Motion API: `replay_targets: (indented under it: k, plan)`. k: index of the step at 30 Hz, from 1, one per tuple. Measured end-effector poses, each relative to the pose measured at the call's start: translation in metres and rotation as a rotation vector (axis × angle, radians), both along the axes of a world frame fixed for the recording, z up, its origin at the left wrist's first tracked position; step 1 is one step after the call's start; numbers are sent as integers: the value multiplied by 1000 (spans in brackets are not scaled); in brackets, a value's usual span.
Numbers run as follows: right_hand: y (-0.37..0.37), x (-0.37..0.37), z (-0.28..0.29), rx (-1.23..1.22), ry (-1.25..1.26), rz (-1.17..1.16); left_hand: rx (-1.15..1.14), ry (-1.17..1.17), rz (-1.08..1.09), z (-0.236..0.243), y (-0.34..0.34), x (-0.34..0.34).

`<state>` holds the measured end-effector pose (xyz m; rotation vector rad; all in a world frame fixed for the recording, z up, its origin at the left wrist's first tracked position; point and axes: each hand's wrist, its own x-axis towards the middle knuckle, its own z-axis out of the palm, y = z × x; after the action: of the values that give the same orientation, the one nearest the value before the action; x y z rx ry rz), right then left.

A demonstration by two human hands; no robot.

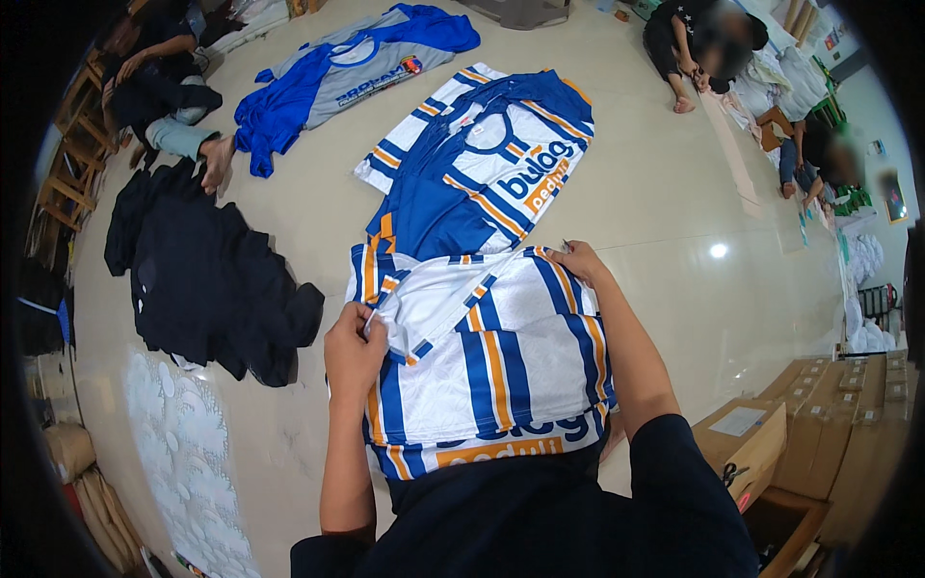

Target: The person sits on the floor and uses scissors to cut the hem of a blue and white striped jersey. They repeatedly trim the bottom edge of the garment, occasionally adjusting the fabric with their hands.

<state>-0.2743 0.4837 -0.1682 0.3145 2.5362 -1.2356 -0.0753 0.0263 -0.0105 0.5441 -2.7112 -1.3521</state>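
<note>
- The tiled floor (694, 318) spreads around the striped shirt (525, 361), the landmark, which lies over the person's lap in white, blue and orange.
- Just beyond the striped shirt's far edge lie blue-and-white jerseys (424, 217), overlapping.
- Left of it, well apart, sits a heap of black clothing (207, 279).
- The right forearm (631, 337) reaches along the striped shirt's right side, slanting inward; the left forearm (349, 453) rises nearly upright beside its left side.
- The left hand (355, 347) is curled at its left edge, thumb and fingers pinching folded white cloth.
- The right hand (581, 262) closes on its far right corner, fingers bent.
</note>
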Motion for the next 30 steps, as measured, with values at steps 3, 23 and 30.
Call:
replay_targets:
  k: [3, 23, 30]
  plan:
    - [-37, 3, 39, -70, -341, -114, 134, 44, 70, 8, -13, 18]
    - [83, 176, 125, -1187, 183, -394, 258, 141, 79, 41, -98, 126]
    - [112, 252, 154, -902, -257, 136, 301, -589, -516, 56, -127, 149]
